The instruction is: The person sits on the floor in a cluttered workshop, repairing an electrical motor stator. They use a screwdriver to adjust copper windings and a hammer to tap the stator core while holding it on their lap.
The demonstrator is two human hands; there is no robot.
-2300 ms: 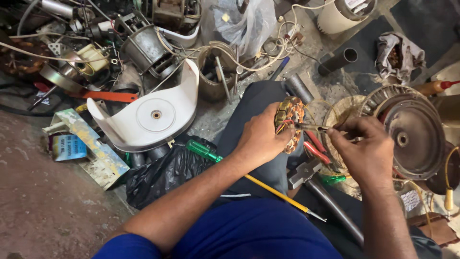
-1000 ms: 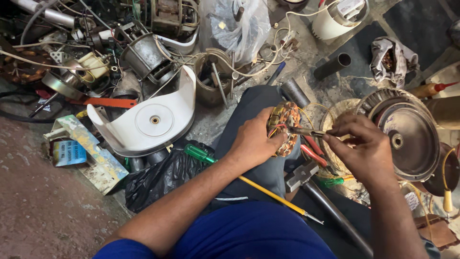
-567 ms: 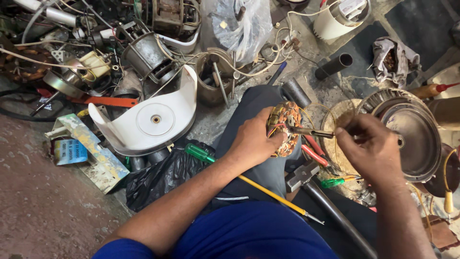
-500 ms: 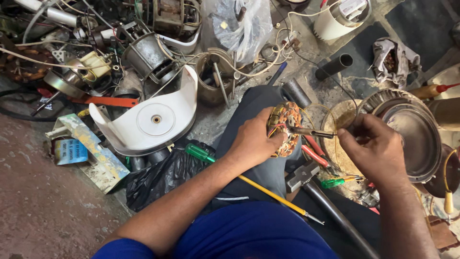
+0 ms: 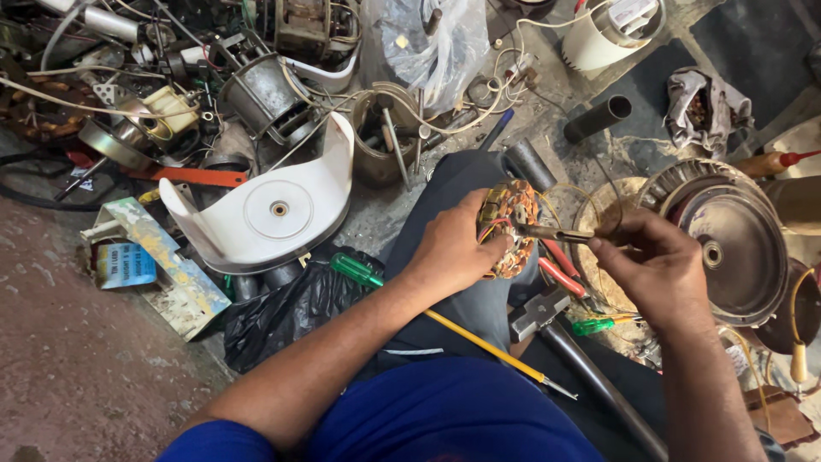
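My left hand (image 5: 457,244) grips a round motor stator (image 5: 511,224) wound with copper wire, resting it on my knee. My right hand (image 5: 654,265) holds a thin metal tool (image 5: 547,231) whose tip pokes into the stator's windings. Red-handled pliers (image 5: 556,267) lie just below the stator, partly hidden by it. A hammer (image 5: 547,315) lies near my right wrist. A long screwdriver with a green handle (image 5: 357,270) and a yellow shaft runs under my left forearm.
A white plastic fan housing (image 5: 269,214) sits left. A round metal motor cover (image 5: 731,244) lies right. Behind are a tin of tools (image 5: 385,141), a plastic bag (image 5: 428,43), a black pipe (image 5: 597,118), scrap motors and wires. A black bag (image 5: 282,312) lies by my arm.
My right hand has shifted slightly along the tool while working it at the stator. My left hand keeps its grip on the stator; the view has drifted a little.
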